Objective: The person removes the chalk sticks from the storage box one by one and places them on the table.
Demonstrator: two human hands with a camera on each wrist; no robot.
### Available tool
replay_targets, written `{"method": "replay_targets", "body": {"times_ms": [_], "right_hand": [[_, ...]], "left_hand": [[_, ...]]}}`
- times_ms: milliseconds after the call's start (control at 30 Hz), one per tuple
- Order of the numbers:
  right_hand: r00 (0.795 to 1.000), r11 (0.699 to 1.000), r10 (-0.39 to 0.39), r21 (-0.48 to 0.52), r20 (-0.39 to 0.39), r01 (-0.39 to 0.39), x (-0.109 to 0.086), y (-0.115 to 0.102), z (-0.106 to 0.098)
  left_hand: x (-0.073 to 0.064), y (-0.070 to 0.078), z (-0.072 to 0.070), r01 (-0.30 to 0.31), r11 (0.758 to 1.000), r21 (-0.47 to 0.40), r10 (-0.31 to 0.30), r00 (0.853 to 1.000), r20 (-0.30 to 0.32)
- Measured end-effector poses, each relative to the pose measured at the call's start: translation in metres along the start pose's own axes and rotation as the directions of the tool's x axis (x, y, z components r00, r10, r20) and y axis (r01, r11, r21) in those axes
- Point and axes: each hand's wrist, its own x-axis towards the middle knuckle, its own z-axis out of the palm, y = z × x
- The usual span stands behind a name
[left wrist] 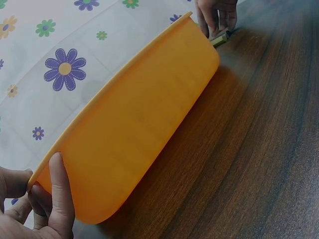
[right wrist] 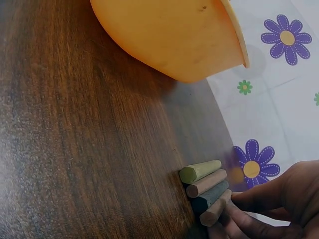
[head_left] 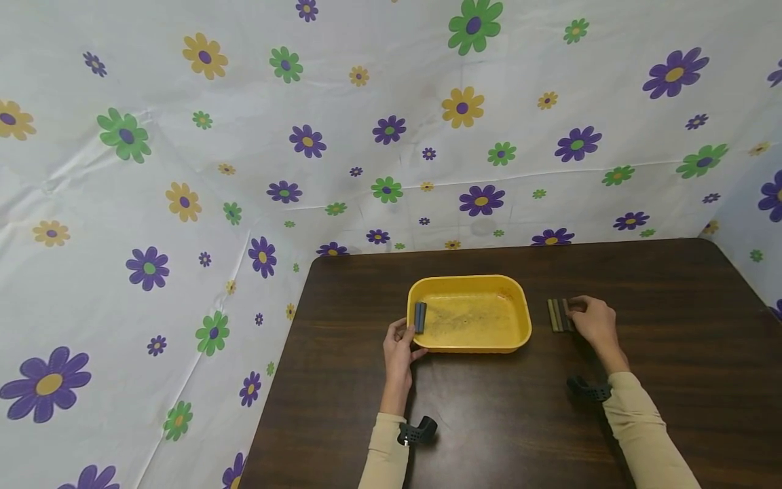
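A yellow plastic tub (head_left: 467, 350) stands on the table. At its near left corner my left hand (head_left: 398, 350) grips the rim, thumb on one side and fingers on the other. Two dark grey-blue chalk sticks (head_left: 420, 317) lie side by side inside, against the left wall. To the right of the tub is a short row of chalk sticks: an olive-green one (right wrist: 199, 172), a brown one (right wrist: 207, 183) and a dark grey one (right wrist: 210, 196). My right hand (head_left: 592, 320) pinches the brown chalk stick (right wrist: 216, 209) at the row's right end, which still touches its neighbour.
The dark wooden table (head_left: 489, 421) reaches back to a white flower-patterned cloth (head_left: 391, 156), which also hangs at the left and right. A black wrist device (head_left: 418, 430) is on the left forearm, another black wrist device (head_left: 588, 390) on the right.
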Motion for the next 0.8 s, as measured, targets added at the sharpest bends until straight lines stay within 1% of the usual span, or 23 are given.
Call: {"method": "replay_targets", "body": {"times_ms": [167, 433, 800], "right_hand": [[0.999, 0.999, 0.039, 0.008, -0.001, -0.039, -0.001, -0.002, 0.000], [0.996, 0.996, 0.088, 0.037, -0.030, -0.087, -0.002, -0.004, -0.004], [0.997, 0.997, 0.061, 0.057, -0.038, -0.058, 0.002, -0.021, -0.008]], "left_hand": [[0.000, 0.000, 0.000, -0.006, 1.000, 0.012, 0.006, 1.000, -0.002], [-0.001, 0.000, 0.000, -0.002, 1.000, 0.008, 0.002, 1.000, -0.001], [0.000, 0.001, 0.000, -0.005, 1.000, 0.004, 0.005, 1.000, 0.001]]}}
